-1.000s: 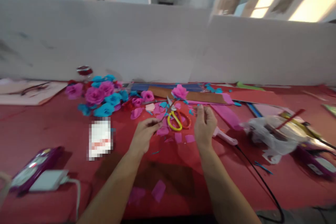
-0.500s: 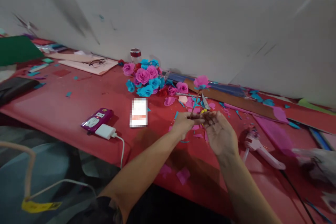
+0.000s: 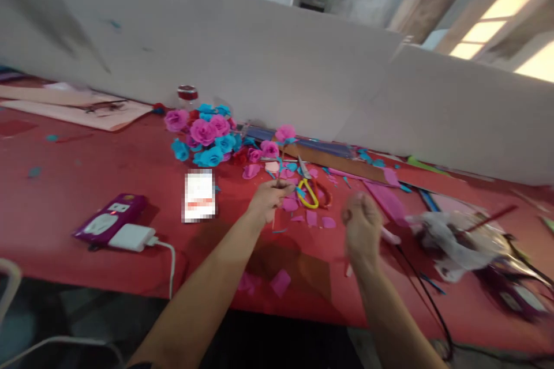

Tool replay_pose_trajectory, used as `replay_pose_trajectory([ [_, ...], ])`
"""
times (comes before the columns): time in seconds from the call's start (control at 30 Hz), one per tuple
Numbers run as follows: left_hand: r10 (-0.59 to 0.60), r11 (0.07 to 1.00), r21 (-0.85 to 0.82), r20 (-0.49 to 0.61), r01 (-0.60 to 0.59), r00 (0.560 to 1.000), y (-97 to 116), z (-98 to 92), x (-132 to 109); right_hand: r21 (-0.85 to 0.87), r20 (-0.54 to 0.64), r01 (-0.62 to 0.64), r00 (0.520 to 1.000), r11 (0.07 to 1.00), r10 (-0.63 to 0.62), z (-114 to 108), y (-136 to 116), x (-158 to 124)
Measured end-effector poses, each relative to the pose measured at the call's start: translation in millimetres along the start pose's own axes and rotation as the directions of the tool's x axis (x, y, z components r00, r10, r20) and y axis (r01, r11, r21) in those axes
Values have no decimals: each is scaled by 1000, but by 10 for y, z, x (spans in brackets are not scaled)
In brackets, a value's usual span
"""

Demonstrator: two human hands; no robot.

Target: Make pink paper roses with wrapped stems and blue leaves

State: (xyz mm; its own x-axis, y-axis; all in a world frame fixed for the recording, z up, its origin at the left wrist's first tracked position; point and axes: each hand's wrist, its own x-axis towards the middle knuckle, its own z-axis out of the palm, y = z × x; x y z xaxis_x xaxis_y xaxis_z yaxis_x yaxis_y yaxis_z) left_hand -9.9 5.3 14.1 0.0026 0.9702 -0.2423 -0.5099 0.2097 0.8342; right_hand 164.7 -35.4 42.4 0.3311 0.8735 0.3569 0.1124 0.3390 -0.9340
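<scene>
My left hand (image 3: 269,199) pinches the thin brown stem of a pink paper flower (image 3: 285,134), which stands upright above the fingers with blue at its base. My right hand (image 3: 362,222) is over the glue gun, fingers curled and blurred. It hides most of the glue gun; only the pale pink handle (image 3: 390,236) shows to its right, with a black cord. Whether it grips the gun cannot be seen. Between my hands lie scissors (image 3: 308,193) with yellow and orange handles, among pink and blue paper scraps (image 3: 311,218).
A bunch of pink, blue and red paper flowers (image 3: 203,131) stands before a red-lidded jar (image 3: 187,94). Nearer are a blurred-out phone (image 3: 199,196) and a purple power strip (image 3: 110,220) with a white charger (image 3: 132,236). A plastic bag (image 3: 454,242) lies right; a grey partition (image 3: 303,63) stands behind.
My view has turned right. My right hand has left the stem and moved right, over the glue gun, uncovering the scissors' handles. My left hand keeps holding the flower.
</scene>
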Motion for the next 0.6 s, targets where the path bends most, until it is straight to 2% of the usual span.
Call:
replay_pose_trajectory([
  [0.03,-5,1000,0,21,5,1000,-7,-3,3,-28,50,-6,999,1000,7,87,37,-39],
  [0.1,-12,1000,4,58,12,998,-18,-10,9,-89,230,-40,971,995,59,273,125,-84],
  [0.17,-12,1000,9,84,12,996,-21,-17,9,-165,310,-2,949,986,54,426,202,-97],
  [0.23,-14,1000,24,121,11,993,-16,-23,3,-224,311,69,950,972,4,495,230,-94],
  [0.3,1,999,43,153,-8,988,-8,-30,2,-257,270,116,962,960,-44,438,188,-92],
  [0.37,45,997,57,143,-54,989,-3,-37,12,-279,227,118,972,953,-54,225,82,-105],
  [0.43,95,993,63,116,-103,989,-5,-43,27,-316,202,82,979,945,-17,-141,-54,-147],
  [0.5,124,990,61,110,-131,986,-16,-46,37,-344,127,3,991,939,43,-628,-169,-231],
  [0.53,134,988,56,116,-141,984,-23,-44,36,-384,47,-61,995,921,86,-899,-207,-289],
  [0.6,154,986,44,128,-160,980,-41,-36,25,-576,-53,-120,993,808,110,-1455,-241,-434],
])
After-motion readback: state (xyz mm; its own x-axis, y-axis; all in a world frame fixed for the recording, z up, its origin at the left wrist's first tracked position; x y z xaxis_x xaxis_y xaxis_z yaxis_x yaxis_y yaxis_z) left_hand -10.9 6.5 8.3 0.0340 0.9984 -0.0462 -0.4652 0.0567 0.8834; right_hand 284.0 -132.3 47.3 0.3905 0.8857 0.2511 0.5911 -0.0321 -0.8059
